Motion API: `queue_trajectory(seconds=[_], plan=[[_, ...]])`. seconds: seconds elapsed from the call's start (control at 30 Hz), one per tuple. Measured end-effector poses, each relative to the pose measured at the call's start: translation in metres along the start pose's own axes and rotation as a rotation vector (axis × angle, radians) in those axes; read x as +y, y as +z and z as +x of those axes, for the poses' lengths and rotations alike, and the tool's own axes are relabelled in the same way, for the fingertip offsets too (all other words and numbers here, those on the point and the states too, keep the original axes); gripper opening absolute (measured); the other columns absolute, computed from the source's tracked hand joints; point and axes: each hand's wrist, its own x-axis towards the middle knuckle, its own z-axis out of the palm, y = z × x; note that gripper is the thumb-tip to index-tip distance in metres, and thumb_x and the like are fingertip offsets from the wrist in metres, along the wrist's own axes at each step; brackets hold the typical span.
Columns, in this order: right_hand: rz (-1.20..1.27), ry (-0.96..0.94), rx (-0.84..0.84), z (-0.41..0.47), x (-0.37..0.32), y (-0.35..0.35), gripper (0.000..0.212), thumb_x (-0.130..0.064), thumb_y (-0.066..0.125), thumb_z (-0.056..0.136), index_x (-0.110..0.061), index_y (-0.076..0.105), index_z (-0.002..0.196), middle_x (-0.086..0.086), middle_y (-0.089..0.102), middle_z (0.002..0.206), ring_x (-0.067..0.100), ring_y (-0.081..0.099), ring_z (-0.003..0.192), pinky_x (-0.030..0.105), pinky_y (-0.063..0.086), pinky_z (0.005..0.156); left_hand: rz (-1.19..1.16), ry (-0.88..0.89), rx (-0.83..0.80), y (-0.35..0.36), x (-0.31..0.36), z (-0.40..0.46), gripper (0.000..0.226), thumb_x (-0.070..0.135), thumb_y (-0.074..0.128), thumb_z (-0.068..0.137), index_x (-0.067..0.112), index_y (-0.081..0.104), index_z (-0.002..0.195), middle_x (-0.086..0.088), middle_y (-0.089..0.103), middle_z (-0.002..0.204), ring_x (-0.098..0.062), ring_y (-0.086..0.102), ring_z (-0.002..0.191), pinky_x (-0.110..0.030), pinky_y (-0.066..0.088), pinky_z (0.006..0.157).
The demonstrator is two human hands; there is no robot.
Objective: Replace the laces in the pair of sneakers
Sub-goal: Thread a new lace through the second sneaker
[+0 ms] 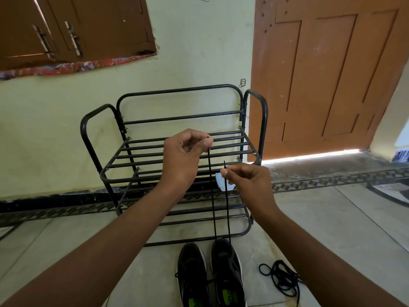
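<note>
A: What's by the wall?
B: Black tubular metal shoe rack [141, 151] w/ slatted shelves, a white plastic piece [221, 181] behind it.
A: Rest?
B: Brown panelled wooden door [327, 74], dark brown wooden window shutters [73, 25], patterned red cloth [66, 67] on sill.

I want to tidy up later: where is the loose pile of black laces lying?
In the head view, the loose black laces lie on the floor at lower right, beside the right sneaker.
</note>
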Motion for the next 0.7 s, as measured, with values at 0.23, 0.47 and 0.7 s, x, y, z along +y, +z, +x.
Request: queue_trajectory(seconds=[0.23,0.47,0.7], plan=[[-0.008,-0.002,-0.001,0.002,-0.0004,0.0001,0.011,-0.02,0.078,0.087,-0.013,0.08,0.094,-0.005,0.077,0.083,0.008,0.072,0.079,0.022,0.055,0.072,-0.011,-0.024,0.004,0.0015,0.0004,0.0022,0.004,0.009,0.074,0.091,0.006,0.075,0.093,-0.001,0.076,0.086,-0.006,0.07,0.076,-0.018,0.056,0.075],[-0.006,-0.017,0.01,0.0019,-0.0031,-0.0012,0.011,-0.02,0.078,0.087,-0.012,0.08,0.094,-0.006,0.077,0.084,0.008,0.072,0.079,0.022,0.056,0.074,-0.002,-0.044,-0.001,-0.001,0.0008,0.0053,0.002,0.011,0.074,0.091,0.01,0.075,0.091,-0.005,0.075,0.084,-0.012,0.068,0.073,-0.023,0.058,0.075],[-0.041,-0.051,-0.003,0.0023,-0.0078,0.0001,0.004,-0.018,0.078,0.087,-0.014,0.078,0.089,-0.005,0.075,0.078,0.01,0.071,0.074,0.021,0.056,0.07,0.008,-0.051,-0.012,-0.0026,0.0033,0.0056,0.002,0.012,0.074,0.091,0.012,0.076,0.091,-0.004,0.075,0.085,-0.014,0.068,0.074,-0.026,0.059,0.078]])
